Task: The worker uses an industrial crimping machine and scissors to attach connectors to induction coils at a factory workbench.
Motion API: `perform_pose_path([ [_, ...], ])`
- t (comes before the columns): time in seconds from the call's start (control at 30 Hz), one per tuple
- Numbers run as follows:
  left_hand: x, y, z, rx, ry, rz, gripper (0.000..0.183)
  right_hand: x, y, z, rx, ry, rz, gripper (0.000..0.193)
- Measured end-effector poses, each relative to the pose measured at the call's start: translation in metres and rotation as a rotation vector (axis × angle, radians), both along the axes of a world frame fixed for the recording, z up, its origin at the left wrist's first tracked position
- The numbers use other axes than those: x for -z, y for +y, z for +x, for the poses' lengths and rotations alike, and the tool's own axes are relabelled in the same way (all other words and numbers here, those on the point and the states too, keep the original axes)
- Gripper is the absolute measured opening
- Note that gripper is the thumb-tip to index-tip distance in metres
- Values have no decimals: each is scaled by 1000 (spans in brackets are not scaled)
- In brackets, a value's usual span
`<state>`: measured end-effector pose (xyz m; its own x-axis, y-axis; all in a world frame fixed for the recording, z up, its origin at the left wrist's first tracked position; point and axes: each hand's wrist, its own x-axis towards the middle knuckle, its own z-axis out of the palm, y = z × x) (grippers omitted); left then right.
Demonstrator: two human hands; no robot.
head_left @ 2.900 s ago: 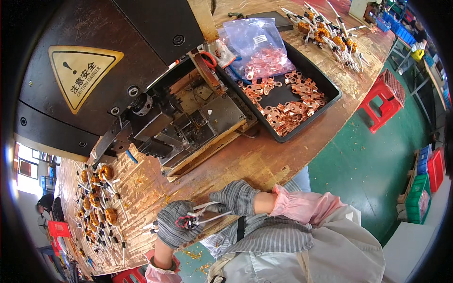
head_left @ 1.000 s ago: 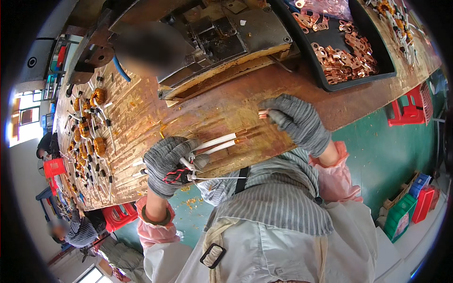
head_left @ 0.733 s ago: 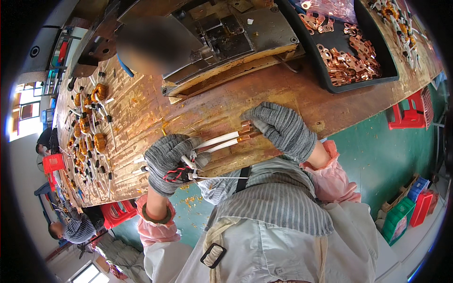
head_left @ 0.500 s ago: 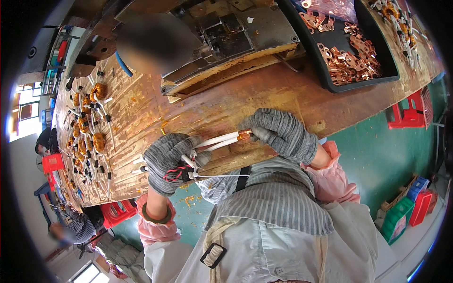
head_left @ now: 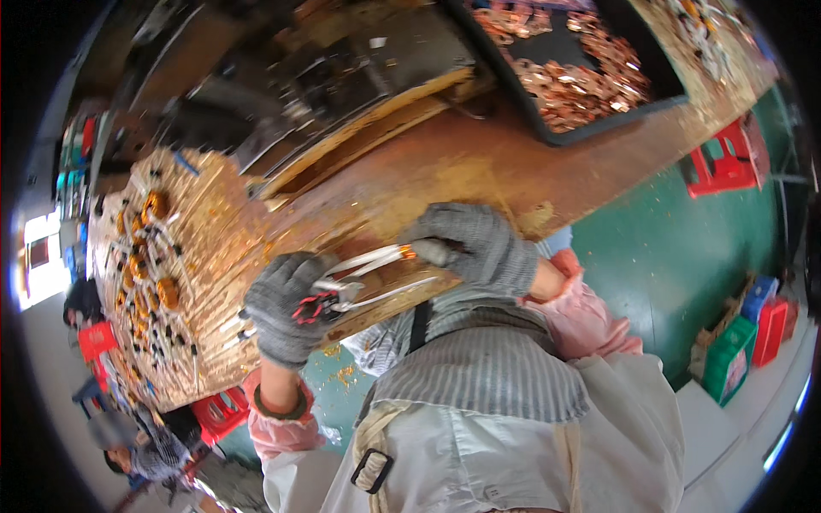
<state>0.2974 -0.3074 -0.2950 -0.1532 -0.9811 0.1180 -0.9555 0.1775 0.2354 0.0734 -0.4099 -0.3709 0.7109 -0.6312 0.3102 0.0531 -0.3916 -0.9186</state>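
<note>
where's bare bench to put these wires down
Bare wood lies between the right hand and the black tray, below the machine. Left of the left hand, the finished wire pile crowds the bench.

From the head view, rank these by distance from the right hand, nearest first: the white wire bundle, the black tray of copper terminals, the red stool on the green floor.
1. White wire bundle: its copper-tipped end is pinched in the right hand, running left to the left hand.
2. Black tray of copper terminals: up the bench, toward the upper right.
3. Red stool: beyond the bench edge, far right on the green floor.
</note>
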Motion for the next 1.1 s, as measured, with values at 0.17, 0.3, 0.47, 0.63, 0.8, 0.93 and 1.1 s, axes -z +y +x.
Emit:
perform_pose_path([
  [0.17,-4,2,5,12,203,96,21,7,2,6,-1,-55,11,17],
  [0.3,-10,3,3,51,64,162,19,4,1,4,-13,-66,49,17],
  [0.47,-5,11,1,120,8,157,35,2,-1,-1,-35,-35,112,17],
  [0.63,-6,20,-16,33,-53,148,36,5,-1,-1,-61,-33,157,18],
  [0.8,7,28,-20,19,-136,56,31,-1,-2,-3,-96,-29,216,19],
  [0.93,20,34,-25,-22,-147,-45,26,-4,-1,-2,-123,-34,423,19],
  [1.1,21,39,-27,0,-222,-72,26,-8,-1,0,-127,-23,435,20],
])
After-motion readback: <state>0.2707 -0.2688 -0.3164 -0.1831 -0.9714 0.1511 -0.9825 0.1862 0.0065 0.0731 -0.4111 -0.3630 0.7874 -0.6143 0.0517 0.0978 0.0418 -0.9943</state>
